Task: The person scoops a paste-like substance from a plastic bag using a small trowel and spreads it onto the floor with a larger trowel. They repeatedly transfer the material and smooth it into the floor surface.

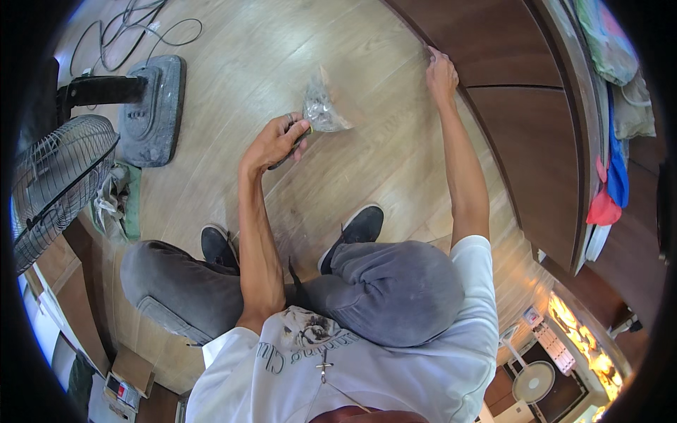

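Observation:
My left hand (280, 138) is closed around a slim dark-handled object (290, 150) with a bit of yellow by the thumb. Just beyond the fingers is a crumpled clear plastic bag (323, 110) with shiny bits in it. Its right side is blurred, and I cannot tell whether it hangs from the hand or touches the floor. Off to the right, my right hand (442, 73) rests with curled fingers against the lower edge of a dark brown cabinet (521, 143). Nothing shows in that hand.
A floor fan's base (153, 111) and wire-grille head (63, 180) stand at left, with loose black cable (108, 45) behind. Under the fan lies a crumpled bag (113, 198). Bags and cloths (608, 206) hang past the cabinet. A pan (533, 382) sits lower right.

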`<action>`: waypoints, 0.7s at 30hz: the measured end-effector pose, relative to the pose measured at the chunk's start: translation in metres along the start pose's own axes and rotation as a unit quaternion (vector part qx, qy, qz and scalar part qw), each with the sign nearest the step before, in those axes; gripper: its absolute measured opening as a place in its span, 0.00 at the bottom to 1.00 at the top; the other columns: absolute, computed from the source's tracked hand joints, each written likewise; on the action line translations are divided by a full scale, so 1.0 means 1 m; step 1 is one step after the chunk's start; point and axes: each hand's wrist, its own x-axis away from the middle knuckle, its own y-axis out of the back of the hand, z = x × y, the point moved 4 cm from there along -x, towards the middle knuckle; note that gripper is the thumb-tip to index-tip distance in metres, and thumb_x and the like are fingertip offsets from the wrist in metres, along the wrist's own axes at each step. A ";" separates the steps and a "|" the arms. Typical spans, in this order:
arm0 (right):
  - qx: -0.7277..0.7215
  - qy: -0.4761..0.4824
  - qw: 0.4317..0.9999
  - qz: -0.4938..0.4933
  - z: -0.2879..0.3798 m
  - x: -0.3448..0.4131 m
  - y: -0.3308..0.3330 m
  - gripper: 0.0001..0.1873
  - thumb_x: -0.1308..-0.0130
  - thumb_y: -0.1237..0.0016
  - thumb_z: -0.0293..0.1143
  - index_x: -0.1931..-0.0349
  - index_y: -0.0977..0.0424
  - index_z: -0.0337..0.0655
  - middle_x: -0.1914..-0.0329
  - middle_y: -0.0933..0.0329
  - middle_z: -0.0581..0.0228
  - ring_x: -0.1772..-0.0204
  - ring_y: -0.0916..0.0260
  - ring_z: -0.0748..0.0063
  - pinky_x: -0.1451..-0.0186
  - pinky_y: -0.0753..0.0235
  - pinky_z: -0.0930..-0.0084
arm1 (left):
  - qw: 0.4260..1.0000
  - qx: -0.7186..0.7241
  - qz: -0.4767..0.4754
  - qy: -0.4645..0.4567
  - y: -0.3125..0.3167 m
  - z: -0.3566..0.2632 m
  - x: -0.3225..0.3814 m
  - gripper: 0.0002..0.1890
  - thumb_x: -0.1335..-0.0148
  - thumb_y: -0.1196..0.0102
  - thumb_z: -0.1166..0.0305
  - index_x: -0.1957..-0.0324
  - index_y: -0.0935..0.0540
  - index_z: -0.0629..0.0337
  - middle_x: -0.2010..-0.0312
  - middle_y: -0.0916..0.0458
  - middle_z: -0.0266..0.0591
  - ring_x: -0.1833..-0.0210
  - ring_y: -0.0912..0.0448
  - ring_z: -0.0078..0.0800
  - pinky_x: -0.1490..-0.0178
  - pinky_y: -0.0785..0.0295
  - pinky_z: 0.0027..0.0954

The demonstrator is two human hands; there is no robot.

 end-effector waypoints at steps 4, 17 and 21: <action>0.063 -0.010 0.998 0.015 0.001 -0.013 -0.027 0.19 0.27 0.56 0.28 0.39 0.20 0.47 0.45 0.16 0.53 0.42 0.19 0.49 0.39 0.24 0.52 | 1.000 0.023 0.013 0.005 0.000 0.004 -0.003 0.17 0.22 0.49 0.57 0.56 0.19 0.63 0.75 0.23 0.30 0.76 0.26 0.19 0.70 0.30 0.26; 0.022 0.046 0.997 0.058 0.008 0.004 -0.023 0.21 0.27 0.56 0.26 0.38 0.21 0.51 0.39 0.19 0.61 0.39 0.22 0.51 0.38 0.24 0.53 | 0.999 0.038 0.029 0.000 -0.006 0.012 -0.011 0.17 0.21 0.50 0.56 0.55 0.19 0.61 0.74 0.23 0.30 0.76 0.24 0.18 0.71 0.31 0.25; 0.032 0.075 0.997 -0.016 0.009 0.007 -0.022 0.19 0.26 0.58 0.26 0.40 0.20 0.48 0.41 0.19 0.57 0.39 0.23 0.49 0.38 0.24 0.55 | 0.999 0.044 0.032 -0.007 -0.007 0.008 -0.007 0.17 0.21 0.50 0.55 0.55 0.19 0.60 0.74 0.23 0.29 0.76 0.25 0.17 0.71 0.31 0.24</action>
